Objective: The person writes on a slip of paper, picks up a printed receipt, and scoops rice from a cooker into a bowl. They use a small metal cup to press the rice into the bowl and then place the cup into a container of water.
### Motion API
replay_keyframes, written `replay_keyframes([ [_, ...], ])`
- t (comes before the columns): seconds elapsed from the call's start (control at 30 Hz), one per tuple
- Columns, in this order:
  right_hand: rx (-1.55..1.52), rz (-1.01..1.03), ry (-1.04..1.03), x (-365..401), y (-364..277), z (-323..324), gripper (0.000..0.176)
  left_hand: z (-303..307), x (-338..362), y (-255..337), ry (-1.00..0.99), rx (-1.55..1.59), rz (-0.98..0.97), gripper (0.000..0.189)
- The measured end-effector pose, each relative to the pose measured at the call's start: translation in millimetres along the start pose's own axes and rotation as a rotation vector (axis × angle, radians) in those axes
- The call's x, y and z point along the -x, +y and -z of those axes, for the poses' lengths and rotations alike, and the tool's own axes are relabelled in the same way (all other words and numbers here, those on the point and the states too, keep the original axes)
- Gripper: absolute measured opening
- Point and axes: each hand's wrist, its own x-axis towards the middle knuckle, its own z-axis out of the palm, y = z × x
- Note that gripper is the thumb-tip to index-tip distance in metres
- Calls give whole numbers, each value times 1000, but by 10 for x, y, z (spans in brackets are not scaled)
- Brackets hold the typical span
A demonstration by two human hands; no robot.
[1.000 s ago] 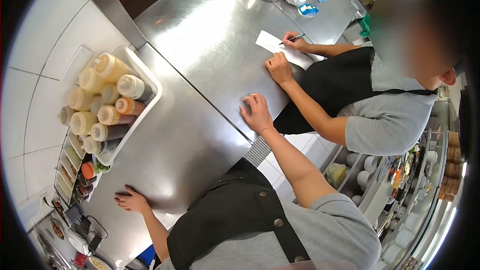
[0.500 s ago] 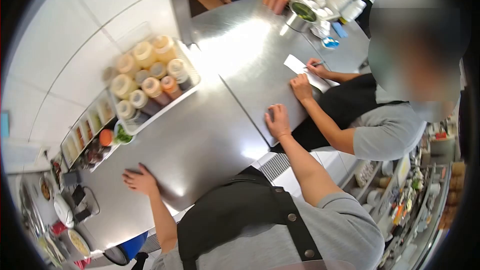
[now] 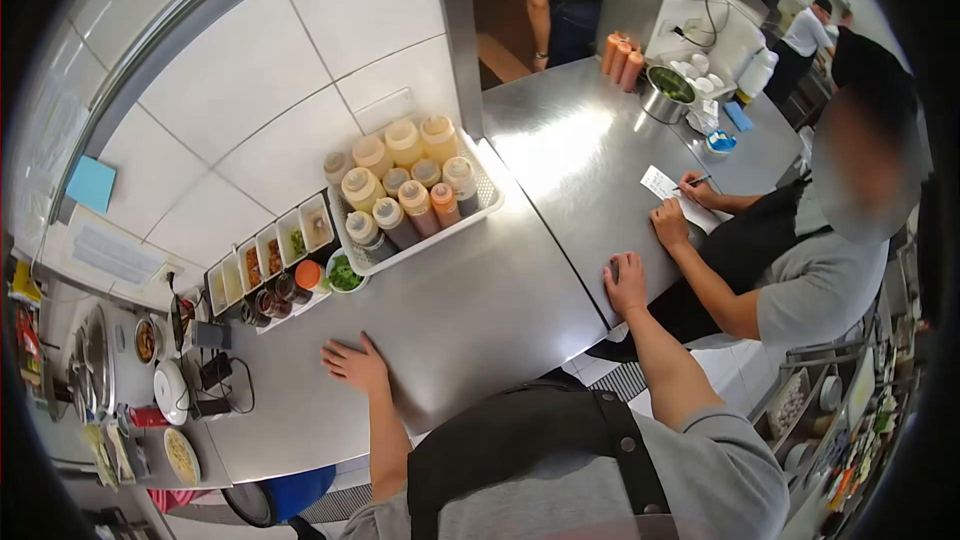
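Note:
My left hand (image 3: 357, 365) lies flat on the steel counter (image 3: 470, 290) with its fingers spread and nothing in it. Near the seam in the counter, my right hand (image 3: 627, 282) rests palm down, fingers apart and slightly bent; a dark patch shows beneath them. A white crate (image 3: 495, 202) of squeeze bottles (image 3: 413, 202) stands beyond my hands against the wall. Closer to my left hand are a bowl of green herbs (image 3: 345, 275) and an orange-lidded jar (image 3: 310, 275).
To the right, a co-worker (image 3: 740, 290) holds a pen over white paper (image 3: 662, 183). A metal pot (image 3: 668, 95) and orange bottles (image 3: 622, 62) stand at the back. Topping containers (image 3: 270, 252) line the wall; a plate of pale food (image 3: 182, 455) sits at left.
The view has swung so that more of the wall and the back of the kitchen shows. Both my hands stay resting on the counter. The co-worker's pen hand remains at the paper.

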Motion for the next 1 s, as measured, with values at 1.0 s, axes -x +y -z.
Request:
replay_keyframes([
  [1.0, -10, -38, 42, 32, -86, 32, 26, 51, 29, 30, -24, -35, -11, 84],
])
